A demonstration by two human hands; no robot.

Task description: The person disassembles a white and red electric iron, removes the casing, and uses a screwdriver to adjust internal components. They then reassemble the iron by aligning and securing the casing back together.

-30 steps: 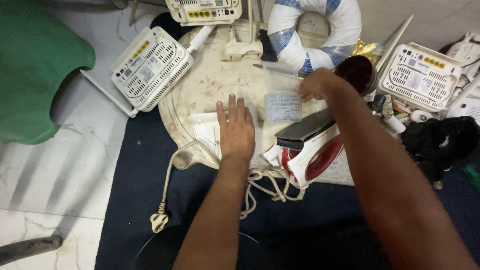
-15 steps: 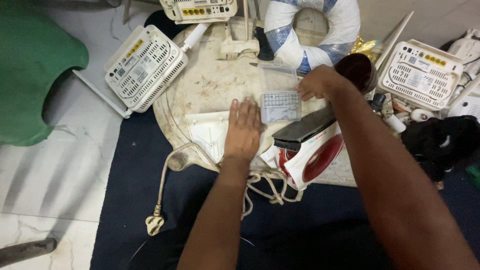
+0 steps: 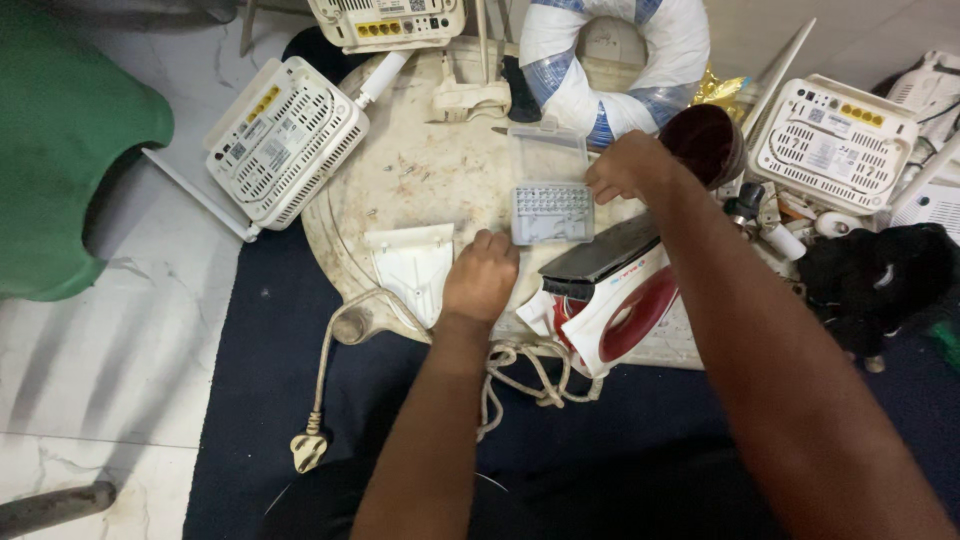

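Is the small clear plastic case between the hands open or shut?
Open. The clear case lies flat on the round board, lid folded back away from the person, tray of small holes exposed; the right hand touches its edge.

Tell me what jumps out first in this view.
Both hands meet at an open clear plastic bit case mid-table: the left hand at its near corner, the right hand at its right edge. Just below lies a red and white clothes iron on its side, with white routers around.
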